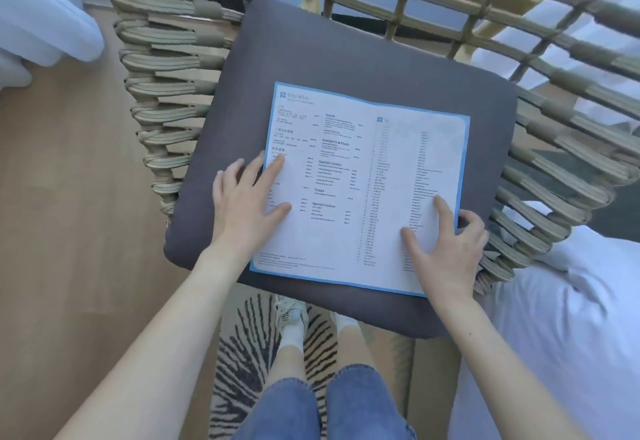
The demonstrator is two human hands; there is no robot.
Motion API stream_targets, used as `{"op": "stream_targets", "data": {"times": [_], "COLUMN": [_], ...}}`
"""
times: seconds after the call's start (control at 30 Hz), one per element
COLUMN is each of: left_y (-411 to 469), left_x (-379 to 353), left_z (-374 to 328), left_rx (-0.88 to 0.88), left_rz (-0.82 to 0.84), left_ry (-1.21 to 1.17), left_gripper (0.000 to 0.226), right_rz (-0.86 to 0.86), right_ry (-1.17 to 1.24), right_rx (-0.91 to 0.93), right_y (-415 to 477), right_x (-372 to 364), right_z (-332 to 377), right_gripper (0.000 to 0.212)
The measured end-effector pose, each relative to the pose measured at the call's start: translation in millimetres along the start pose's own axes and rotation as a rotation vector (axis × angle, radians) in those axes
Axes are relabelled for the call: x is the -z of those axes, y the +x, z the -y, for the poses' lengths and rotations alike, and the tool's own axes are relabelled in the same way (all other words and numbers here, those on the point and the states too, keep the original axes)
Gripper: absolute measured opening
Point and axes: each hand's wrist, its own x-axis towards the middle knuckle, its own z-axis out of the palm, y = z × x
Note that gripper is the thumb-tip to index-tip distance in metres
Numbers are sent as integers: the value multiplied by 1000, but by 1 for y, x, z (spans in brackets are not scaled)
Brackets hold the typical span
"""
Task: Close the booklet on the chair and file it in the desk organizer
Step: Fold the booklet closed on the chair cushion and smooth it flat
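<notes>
A white booklet with a blue border lies open and flat on the dark grey seat cushion of a woven chair. Its pages show printed menu text and a TV list. My left hand rests with spread fingers on the booklet's left edge, partly on the cushion. My right hand lies on the lower right page, index finger and thumb on the paper, the other fingers curled at the right edge. No desk organizer is in view.
The chair's woven rope sides and lattice back rise around the cushion. White bedding lies at the right, a white curtain at the upper left. Below are a striped rug, wooden floor and my legs.
</notes>
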Motion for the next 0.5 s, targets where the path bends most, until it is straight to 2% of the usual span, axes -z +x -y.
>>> {"op": "stream_targets", "data": {"times": [0.3,0.5], "left_y": [-4,-10], "left_x": [-7,-16], "left_z": [2,12], "left_rx": [-84,-176], "left_rz": [67,59], "left_ry": [80,183], "left_gripper": [70,66], "right_rz": [-51,-66], "right_ry": [-26,-75], "right_rx": [-29,155], "right_y": [-27,-29], "right_x": [-8,-17], "right_z": [-6,-13], "right_gripper": [70,70]}}
